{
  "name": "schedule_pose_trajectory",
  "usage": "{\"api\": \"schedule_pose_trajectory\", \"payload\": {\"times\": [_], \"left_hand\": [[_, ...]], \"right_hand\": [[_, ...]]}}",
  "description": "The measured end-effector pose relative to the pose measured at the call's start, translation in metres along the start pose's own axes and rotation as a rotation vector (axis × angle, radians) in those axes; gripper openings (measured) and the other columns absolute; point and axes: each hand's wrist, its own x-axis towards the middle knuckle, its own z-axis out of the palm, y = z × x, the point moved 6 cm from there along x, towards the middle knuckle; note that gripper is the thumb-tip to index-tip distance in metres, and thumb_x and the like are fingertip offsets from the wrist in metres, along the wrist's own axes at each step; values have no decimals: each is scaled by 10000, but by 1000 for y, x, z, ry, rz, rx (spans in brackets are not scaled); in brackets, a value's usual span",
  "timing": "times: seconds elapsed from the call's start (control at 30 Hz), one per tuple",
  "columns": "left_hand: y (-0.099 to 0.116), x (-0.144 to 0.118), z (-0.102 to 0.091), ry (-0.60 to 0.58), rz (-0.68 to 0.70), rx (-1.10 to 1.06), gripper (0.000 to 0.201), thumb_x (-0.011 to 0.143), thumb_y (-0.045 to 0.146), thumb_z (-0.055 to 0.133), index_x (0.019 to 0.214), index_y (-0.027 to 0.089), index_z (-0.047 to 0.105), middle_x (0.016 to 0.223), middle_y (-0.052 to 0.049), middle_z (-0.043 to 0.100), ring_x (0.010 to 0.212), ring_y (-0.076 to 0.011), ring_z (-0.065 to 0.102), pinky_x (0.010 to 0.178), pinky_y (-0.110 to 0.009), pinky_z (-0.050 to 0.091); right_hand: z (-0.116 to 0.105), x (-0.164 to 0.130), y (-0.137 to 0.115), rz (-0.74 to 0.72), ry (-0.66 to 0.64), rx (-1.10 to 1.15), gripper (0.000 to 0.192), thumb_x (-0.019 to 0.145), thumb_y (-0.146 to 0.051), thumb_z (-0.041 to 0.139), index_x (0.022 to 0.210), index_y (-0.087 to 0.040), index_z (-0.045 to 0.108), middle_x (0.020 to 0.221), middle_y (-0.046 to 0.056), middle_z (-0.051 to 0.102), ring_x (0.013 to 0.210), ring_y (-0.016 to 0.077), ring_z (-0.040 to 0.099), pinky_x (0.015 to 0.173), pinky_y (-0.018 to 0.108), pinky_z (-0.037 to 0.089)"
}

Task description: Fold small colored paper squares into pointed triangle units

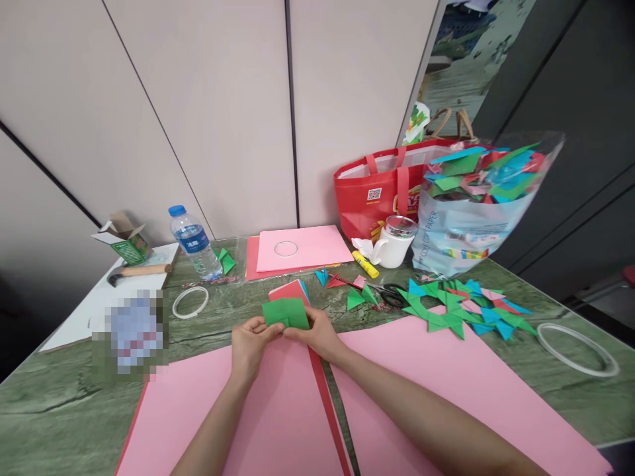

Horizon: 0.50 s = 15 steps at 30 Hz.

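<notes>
A: What is seen on the green table [49, 410], starting with the biggest things?

B: Two large pink sheets [461, 390] are spread across the near edge, with a red strip showing between them. At the far right a clear plastic bag [476, 225] stuffed with folded coloured pieces is stood beside a red shopping bag [367, 192].

A: And in the middle range?

B: A heap of green, blue and pink folded triangles [461, 309] is laid on the right sheet's far edge. A water bottle [194, 243] is stood upright at the far left, a white mug [391, 250] near the red bag, with a yellow glue stick [365, 264] just beside it and scissors [389, 293] close by.

A: What is being held?

B: A folded green paper [286, 313] is gripped above the gap between the pink sheets. It is pinched at its left edge by the left hand [249, 344] and at its right edge by the right hand [317, 334], both closed on it with fingertips.
</notes>
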Motion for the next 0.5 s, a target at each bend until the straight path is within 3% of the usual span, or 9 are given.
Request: {"api": "schedule_pose_trajectory", "payload": {"times": [0.5], "left_hand": [[-1, 0, 1, -38, -33, 24, 328, 459, 280, 768, 722, 117, 658, 641, -59, 705, 622, -203, 654, 651, -295, 508]], "right_hand": [[-1, 3, 7, 7, 5, 85, 357, 494, -269, 738, 808, -145, 620, 759, 7, 634, 668, 160, 560, 614, 268, 445]]}}
